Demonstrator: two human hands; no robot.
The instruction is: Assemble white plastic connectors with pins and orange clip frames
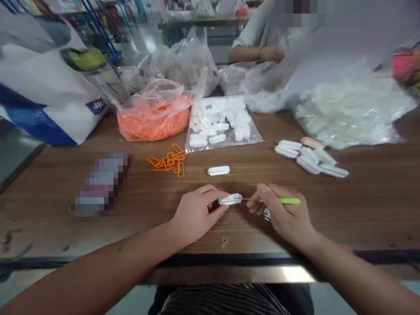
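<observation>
My left hand [197, 214] pinches a small white plastic piece [230, 199] just above the wooden table [138, 210]. My right hand [284, 214] is closed round a thin tool with a green handle [288, 201]; its metal tip touches the right end of the white piece. Something small and white shows under my right fingers. Another white piece [218, 170] lies loose on the table just beyond my hands. A small heap of orange clips [169, 162] lies to the left of it.
A clear bag of white pieces [219, 124], a bag of orange clips [152, 116] and a row of white pieces [310, 158] lie farther back. A big clear bag [351, 109] sits at the right. A white-and-blue bag [46, 83] stands at left. Another person sits across.
</observation>
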